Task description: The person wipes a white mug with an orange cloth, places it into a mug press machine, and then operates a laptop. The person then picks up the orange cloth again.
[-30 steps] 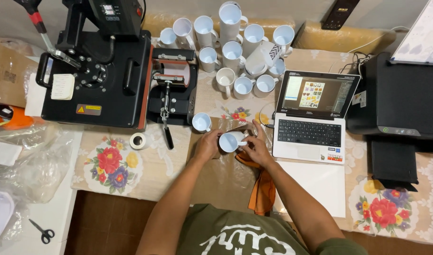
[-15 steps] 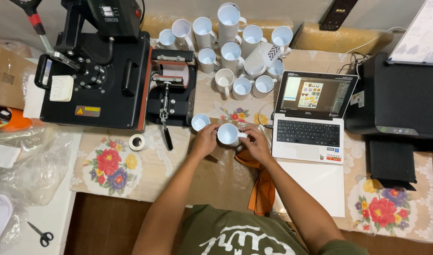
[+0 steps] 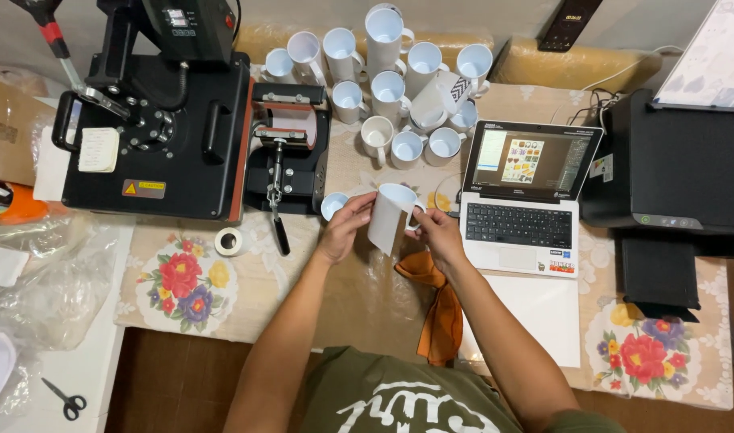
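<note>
We've got the white mug (image 3: 393,215) lifted just above the tabletop (image 3: 359,297), approx. centre, between the mug press (image 3: 289,152) and the laptop (image 3: 527,200). Left hand (image 3: 344,228) is closed around its side w/ a white sheet wrapped on the wall; right hand (image 3: 437,232) pinches the far side near the handle, prob. to keep the sheet snug and aligned. Mug is tilted, mouth facing away from us, so the wrap edge shows. A smaller mug (image 3: 332,205) sits just beside the left hand. Blank mugs (image 3: 399,88) are clustered at the back, out of the way but w/in reach. Orange cloth (image 3: 441,305) lies under the right wrist; tape roll (image 3: 229,240) is near the flat press (image 3: 155,128).
</note>
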